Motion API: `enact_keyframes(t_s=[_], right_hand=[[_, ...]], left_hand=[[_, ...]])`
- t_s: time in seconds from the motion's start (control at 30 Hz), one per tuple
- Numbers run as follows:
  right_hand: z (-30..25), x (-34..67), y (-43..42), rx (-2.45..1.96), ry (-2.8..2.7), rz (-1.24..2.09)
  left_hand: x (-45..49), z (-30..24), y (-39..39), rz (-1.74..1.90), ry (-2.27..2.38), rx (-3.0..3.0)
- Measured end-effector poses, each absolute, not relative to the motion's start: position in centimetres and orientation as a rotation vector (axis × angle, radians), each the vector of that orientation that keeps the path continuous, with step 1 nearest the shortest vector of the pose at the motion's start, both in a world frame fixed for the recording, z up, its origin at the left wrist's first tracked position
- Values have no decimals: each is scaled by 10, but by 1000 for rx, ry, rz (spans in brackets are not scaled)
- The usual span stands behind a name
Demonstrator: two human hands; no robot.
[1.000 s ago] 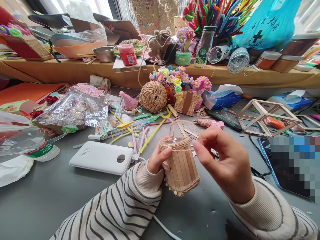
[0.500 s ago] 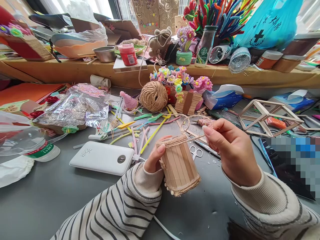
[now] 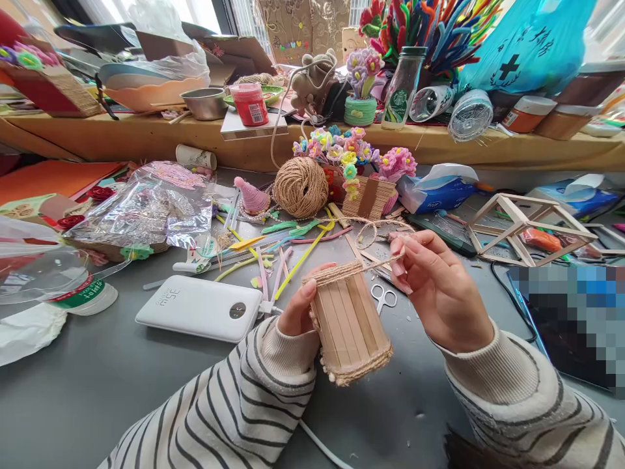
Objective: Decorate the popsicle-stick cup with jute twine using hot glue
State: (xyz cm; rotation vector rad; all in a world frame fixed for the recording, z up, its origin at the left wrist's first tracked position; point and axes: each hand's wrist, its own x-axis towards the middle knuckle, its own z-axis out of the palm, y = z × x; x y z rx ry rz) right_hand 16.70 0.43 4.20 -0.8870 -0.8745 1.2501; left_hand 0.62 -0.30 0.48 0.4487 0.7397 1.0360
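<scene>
My left hand [image 3: 301, 305] is closed around the left side of a small craft-stick cup [image 3: 347, 319], held tilted above the grey table. Jute twine [image 3: 342, 273] is wrapped in several turns round its upper end, and more twine rings its lower edge. From the upper end a strand runs to my right hand [image 3: 437, 286], whose thumb and fingers pinch it. The strand loops on behind toward the ball of twine [image 3: 301, 187] at the back of the table. Just right of the cup lie small white-handled scissors [image 3: 383, 298], their blades partly hidden.
A white power bank [image 3: 199, 307] with a cable lies left of my left hand. Pipe cleaners [image 3: 297, 267] are scattered behind it. At the right are a stick frame [image 3: 530, 228] and a tablet-like device [image 3: 566, 326]. A cluttered ledge [image 3: 244, 146] runs along the back.
My right hand has shifted slightly left and its fingers have closed more together on the twine. The strand to the cup looks straighter. The cup and my left hand have barely moved.
</scene>
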Motion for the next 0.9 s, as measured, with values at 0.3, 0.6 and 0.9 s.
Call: enact_keyframes(t_s=[0.3, 0.6, 0.9], right_hand=[[40, 167, 5, -897, -854, 1368], [39, 166, 6, -887, -751, 1416], [39, 163, 4, -913, -677, 1486]], left_hand=[[2, 2, -2, 938, 718, 428], [5, -1, -1, 941, 663, 440], [0, -1, 0, 891, 618, 496]])
